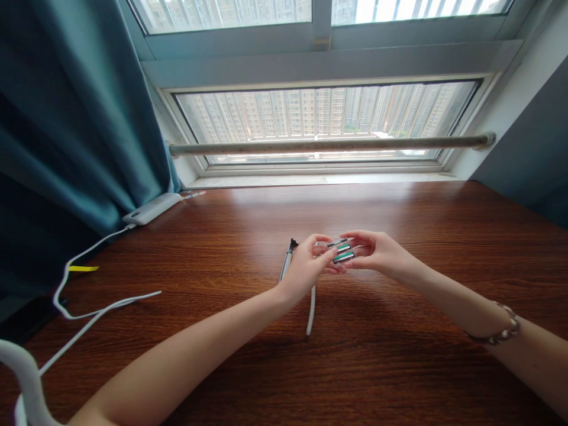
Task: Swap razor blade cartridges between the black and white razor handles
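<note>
Both my hands meet above the middle of the wooden desk. My right hand pinches a small stack of silver and green pieces that look like razor blade cartridges. My left hand closes its fingertips on the same stack from the left. Under my left hand lie a slim silver handle with a dark tip and a white stick on the desk. A beaded bracelet sits on my right wrist.
A white power bank lies at the back left with a white cable running toward me. A teal curtain hangs at the left. A window with a metal rail spans the far edge.
</note>
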{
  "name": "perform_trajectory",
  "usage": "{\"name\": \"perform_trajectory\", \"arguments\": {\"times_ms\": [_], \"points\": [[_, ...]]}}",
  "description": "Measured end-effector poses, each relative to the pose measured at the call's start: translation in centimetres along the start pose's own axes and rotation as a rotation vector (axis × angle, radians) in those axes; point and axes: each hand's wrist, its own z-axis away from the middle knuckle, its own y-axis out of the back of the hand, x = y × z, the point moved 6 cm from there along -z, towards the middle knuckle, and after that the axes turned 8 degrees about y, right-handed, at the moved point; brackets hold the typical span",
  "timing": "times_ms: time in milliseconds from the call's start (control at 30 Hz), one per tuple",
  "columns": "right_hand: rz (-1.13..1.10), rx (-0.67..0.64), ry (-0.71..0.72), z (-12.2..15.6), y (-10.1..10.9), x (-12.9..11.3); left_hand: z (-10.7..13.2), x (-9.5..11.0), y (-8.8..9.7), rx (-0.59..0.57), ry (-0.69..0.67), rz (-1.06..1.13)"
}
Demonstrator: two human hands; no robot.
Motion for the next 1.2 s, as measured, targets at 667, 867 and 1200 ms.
{"name": "perform_trajectory", "arguments": {"times_ms": [667,867,1200], "points": [[0.165,-0.075,0.055,-0.3,-0.4,1.4,-1.0,1.4,3.0,0.298,-0.212,-0.260],[0.586,0.158,0.140,-1.8,5.0,2.7,-1.3,0.6,4.2,0.391,-0.095,-0.041],[1.035,0.143,0.123,-2.6,9.7,5.1,-1.6,-0.9,3.7,0.240,0.049,0.230]]}}
